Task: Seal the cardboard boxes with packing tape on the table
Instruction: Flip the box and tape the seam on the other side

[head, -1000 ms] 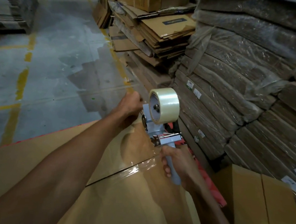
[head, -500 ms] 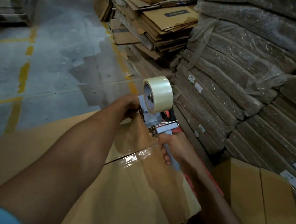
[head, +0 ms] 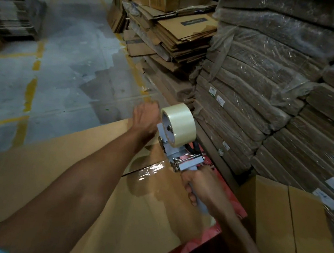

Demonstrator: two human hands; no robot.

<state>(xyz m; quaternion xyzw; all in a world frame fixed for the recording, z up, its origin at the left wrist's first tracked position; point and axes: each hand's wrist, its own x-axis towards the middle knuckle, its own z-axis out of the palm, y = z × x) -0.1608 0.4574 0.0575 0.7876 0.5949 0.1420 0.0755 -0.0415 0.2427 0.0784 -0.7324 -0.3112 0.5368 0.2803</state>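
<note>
A large brown cardboard box (head: 33, 174) fills the lower left, its top flaps meeting at a dark seam. A strip of clear packing tape (head: 153, 171) shines over the far end of that seam. My right hand (head: 198, 188) grips the grey handle of a tape dispenser (head: 179, 158), which carries a roll of clear tape (head: 180, 120) and stands at the box's far right corner. My left hand (head: 145, 118) reaches over the far edge of the box beside the roll, fingers curled down over the edge and hidden.
The box lies on a red table edge (head: 234, 203). Another brown box (head: 287, 231) stands lower right. Wrapped stacks of flat cardboard (head: 269, 85) rise on the right, loose flattened cartons (head: 171, 34) behind. Grey floor with yellow lines (head: 30, 91) spreads to the left.
The view has shifted slightly. My left hand has risen a little at the box's far edge beside the roll. My right hand keeps its hold on the dispenser at the corner.
</note>
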